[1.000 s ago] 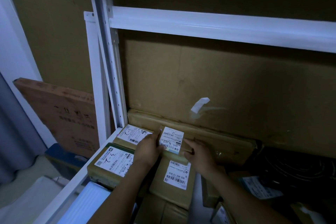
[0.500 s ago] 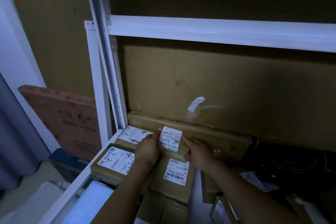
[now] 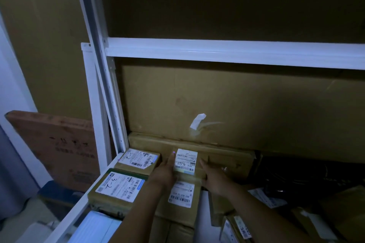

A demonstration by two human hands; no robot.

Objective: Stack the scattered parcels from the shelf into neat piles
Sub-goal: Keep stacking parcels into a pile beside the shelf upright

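A small cardboard parcel with a white label (image 3: 185,161) rests on top of a larger labelled parcel (image 3: 180,199) on the shelf. My left hand (image 3: 165,171) presses flat against its left side and my right hand (image 3: 212,176) against its right side, fingers extended, so both hands clasp it. Left of them lie a parcel marked "3-2" (image 3: 118,185) and another labelled parcel (image 3: 140,159) behind it. A long flat box (image 3: 227,154) lies behind the small parcel.
A white shelf upright (image 3: 104,94) and crossbeam (image 3: 237,53) frame the bay. A big cardboard sheet (image 3: 246,108) stands at the back. More parcels (image 3: 245,229) lie at lower right, dark cables (image 3: 316,175) at right, a brown board (image 3: 57,148) leans outside on the left.
Both hands have stayed on the small parcel and nudged it slightly further back on the stack. The camera has tilted, so the shelf sits lower in view.
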